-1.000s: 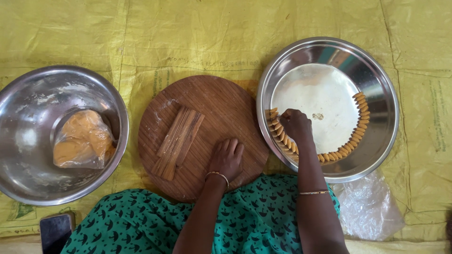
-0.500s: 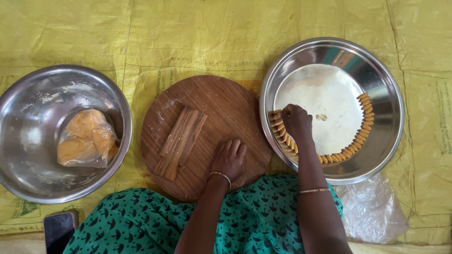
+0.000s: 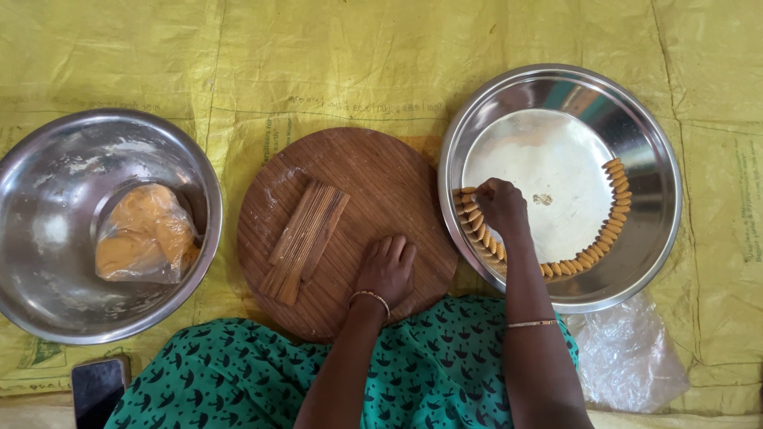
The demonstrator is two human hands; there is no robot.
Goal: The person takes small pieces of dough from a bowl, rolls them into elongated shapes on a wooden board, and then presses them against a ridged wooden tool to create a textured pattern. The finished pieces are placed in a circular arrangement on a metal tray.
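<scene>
The right hand (image 3: pixel 499 205) pinches a small ridged dough piece (image 3: pixel 465 191), grip narrow, at the left end of the row of shaped pieces (image 3: pixel 592 256) curving along the steel tray (image 3: pixel 660 143) rim. The left hand (image 3: pixel 387 268) rests flat and empty on the round wooden board (image 3: pixel 373 171), near the ridged wooden paddle (image 3: pixel 306 238). A heavy press could flatten the ridges or nudge neighbours out of line; the tray's middle lies open, its left wall close.

My right hand (image 3: pixel 501 205) hides its fingertips and part of the row of pieces (image 3: pixel 584 258). The phone (image 3: pixel 98 389) is cut off below.
</scene>
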